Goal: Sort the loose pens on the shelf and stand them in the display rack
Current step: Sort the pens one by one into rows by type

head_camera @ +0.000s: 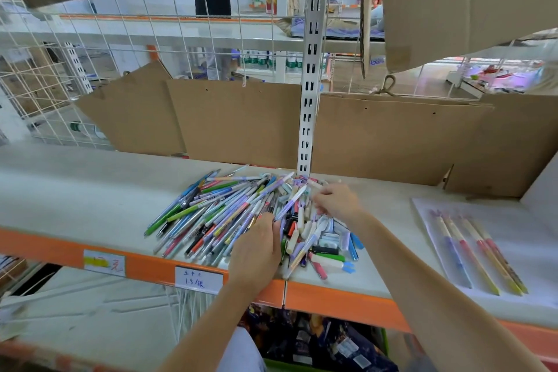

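Heap of loose multicoloured plastic pens [229, 214] mid-shelf on the pale shelf board with orange front edge [90, 190] | left hand [256, 251] at the heap's near edge, fingers curled round a lilac pen [290, 204] | right hand [336, 201] on the heap's far right, grip unclear | four long pastel pens on a white sheet [480, 254] far right | brown cardboard panels [241, 121] behind.

Bare forearms, no sleeves; left hand [256, 254], right hand [338, 201] ungloved.
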